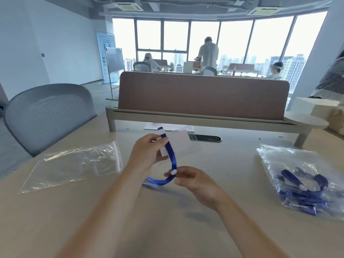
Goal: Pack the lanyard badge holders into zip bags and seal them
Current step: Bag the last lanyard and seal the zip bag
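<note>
Right hand [193,181] pinches blue lanyard [170,155]; left hand [149,151] grips badge holder [179,144].

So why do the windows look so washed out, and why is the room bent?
Head view: daylight overexposes the windows; the wide-angle lens bends the ceiling; the clear zip bag on the left catches glare streaks; the lanyard and badge holder are in focus, with soft shadows on the table.

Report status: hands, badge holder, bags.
Left hand grips badge holder; right hand pinches blue lanyard at its white button. Not yet bagged. Empty zip bag flat at left, filled bag at right; nothing between.
</note>
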Tool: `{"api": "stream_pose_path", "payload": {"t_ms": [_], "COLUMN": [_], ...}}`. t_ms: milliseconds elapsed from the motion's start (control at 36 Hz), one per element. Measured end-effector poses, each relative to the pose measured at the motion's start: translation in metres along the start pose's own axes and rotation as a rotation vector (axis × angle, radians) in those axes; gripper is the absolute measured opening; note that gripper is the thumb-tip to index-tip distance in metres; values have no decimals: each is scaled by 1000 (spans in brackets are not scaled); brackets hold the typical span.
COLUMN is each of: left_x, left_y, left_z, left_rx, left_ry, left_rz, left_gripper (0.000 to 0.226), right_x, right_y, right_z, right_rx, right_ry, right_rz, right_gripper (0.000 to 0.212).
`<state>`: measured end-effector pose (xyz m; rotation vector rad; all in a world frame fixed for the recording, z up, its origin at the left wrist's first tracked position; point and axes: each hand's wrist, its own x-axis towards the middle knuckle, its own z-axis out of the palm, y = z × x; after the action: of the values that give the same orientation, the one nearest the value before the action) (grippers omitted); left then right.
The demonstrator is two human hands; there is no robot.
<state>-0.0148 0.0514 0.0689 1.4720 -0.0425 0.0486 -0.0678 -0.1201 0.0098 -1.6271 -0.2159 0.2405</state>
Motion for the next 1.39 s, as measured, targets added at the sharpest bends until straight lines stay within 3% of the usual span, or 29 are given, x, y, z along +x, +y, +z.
{"api": "stream_pose_path", "payload": {"t_ms": [222,333,417,500,639,722,861,1028,1167,1278,1389], "left_x": [-10,-20,-25,-27,-29,-29,-26,-14,-2,-4,-16], "left_y": [9,10,6,2,-8,-18,-32,-36,-34,-26,-17], "left_z": [-11,-22,-30,-35,-32,-23,-8,-10,-22,-27,-35], "left_rx": [-325,-251,-130,41,540,701,842,689,398,-115,-240], "left_ry": [-187,-370,-529,-587,-601,-569,-297,76,194,55,-281], "left_rz": [-78,-122,-144,-149,-37,21,64,80,-17,-99,-129], "left_gripper": [15,19,13,10,14,17,27,13,18,20,8], "right_x": [-4,-6,-5,-1,5,8,8,1,-6,-11,-14], "right_y": [-8,-12,-16,-19,-42,-55,-67,-51,-20,2,7], "right_z": [0,-16,-29,-43,-53,-48,-30,-6,6,4,-7], "right_rx": [19,97,62,31,-91,-235,-365,-272,-131,-74,3], "right_ry": [-80,-138,-105,-41,86,162,216,225,161,62,-32], "right_rz": [-18,-1,33,72,47,2,-58,-22,49,132,179], "right_gripper": [9,16,13,11,9,7,9,19,10,17,21]}}
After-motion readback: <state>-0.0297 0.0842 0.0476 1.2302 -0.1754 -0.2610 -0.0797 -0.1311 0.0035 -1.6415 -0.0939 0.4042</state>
